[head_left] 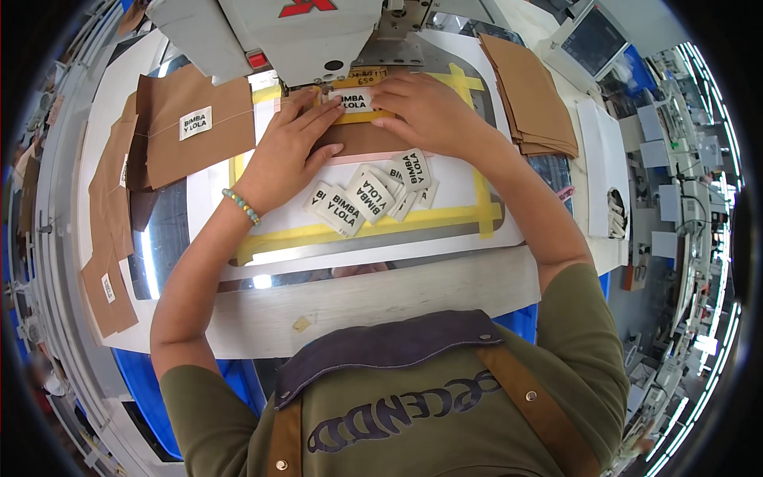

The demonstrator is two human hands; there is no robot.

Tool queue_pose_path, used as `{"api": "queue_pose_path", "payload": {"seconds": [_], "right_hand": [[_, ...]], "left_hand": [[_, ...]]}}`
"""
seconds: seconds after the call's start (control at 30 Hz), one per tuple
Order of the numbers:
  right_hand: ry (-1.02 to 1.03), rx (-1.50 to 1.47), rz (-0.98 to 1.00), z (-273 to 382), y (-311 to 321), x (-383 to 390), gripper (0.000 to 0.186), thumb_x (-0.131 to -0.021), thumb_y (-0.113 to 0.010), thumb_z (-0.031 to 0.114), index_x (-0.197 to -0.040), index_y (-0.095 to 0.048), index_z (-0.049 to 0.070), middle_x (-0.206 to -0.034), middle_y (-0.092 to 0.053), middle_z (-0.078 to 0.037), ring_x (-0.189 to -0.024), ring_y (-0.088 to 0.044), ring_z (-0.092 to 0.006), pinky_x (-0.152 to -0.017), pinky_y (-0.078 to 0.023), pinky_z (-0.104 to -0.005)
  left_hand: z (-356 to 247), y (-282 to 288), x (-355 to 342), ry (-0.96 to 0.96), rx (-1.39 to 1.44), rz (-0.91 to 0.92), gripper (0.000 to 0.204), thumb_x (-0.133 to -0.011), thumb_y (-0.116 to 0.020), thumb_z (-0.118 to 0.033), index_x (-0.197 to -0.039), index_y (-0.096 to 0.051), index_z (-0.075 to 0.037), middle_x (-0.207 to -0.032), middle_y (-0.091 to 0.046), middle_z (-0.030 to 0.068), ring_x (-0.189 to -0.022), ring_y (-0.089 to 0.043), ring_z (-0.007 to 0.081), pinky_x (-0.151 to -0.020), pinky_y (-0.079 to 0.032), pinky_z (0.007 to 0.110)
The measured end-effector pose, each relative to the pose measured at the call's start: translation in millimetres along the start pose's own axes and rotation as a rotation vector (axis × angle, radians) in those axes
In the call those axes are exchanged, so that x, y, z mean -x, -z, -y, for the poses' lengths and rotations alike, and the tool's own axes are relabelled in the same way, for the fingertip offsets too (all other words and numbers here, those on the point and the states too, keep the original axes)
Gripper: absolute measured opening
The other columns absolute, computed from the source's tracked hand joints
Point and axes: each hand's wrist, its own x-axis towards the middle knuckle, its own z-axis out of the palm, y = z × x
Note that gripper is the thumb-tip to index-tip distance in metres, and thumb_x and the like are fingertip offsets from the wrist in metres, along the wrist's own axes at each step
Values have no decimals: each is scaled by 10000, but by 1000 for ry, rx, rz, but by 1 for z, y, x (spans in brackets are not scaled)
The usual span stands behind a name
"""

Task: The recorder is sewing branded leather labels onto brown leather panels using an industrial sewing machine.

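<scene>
At the sewing machine head (302, 44), a white printed label (351, 100) sits in a yellow guide (358, 118) over a brown sheet piece (366, 139). My left hand (294, 143) rests at the label's left side, its fingers stretched out on the guide and piece. My right hand (429, 119) lies at the right side, fingers extended, fingertips touching the label and guide. Neither hand visibly grasps anything. Several loose white labels (369, 199) lie below the hands, on a white board (310, 250) marked with yellow tape (485, 219).
Brown pieces (199, 159), some labelled, lie at the left, and a brown stack (528, 99) at the right. A screen (586, 44) stands at the back right beside a white folded sheet (598, 151). Blue bins (143, 397) show below the table edge.
</scene>
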Motion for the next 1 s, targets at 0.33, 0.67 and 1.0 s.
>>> {"api": "queue_pose_path", "payload": {"seconds": [0.33, 0.67, 1.0], "right_hand": [[14, -115, -71, 3, -33, -11, 331, -919, -622, 5, -1218, -749, 70, -1359, -719, -53, -1309, -620, -297, -1119, -518, -428], [42, -102, 20, -5, -33, -15, 507, -911, -577, -49, -1336, -763, 157, -1501, -666, 1, -1392, -568, -258, -1130, -528, -391], [-8, -172, 48, 6, -25, -17, 540, -881, -559, -85, -1331, -757, 139, -1515, -657, -20, -1379, -572, -300, -1175, -496, -411]], "left_hand": [[2, 11, 3, 39, 122, -4, 499, -989, -734, -154, -1460, -628, -27, -1520, -621, 143, -1471, -496, 385, -1226, -431, 473], [15, 18, 8, 36, -71, -20, 500, -965, -753, -183, -1385, -649, 67, -1540, -601, 172, -1435, -541, 352, -1208, -450, 437], [14, 23, 6, 28, -139, 42, 486, -976, -742, -206, -1388, -653, 38, -1548, -593, 169, -1430, -553, 347, -1196, -451, 446]]}}
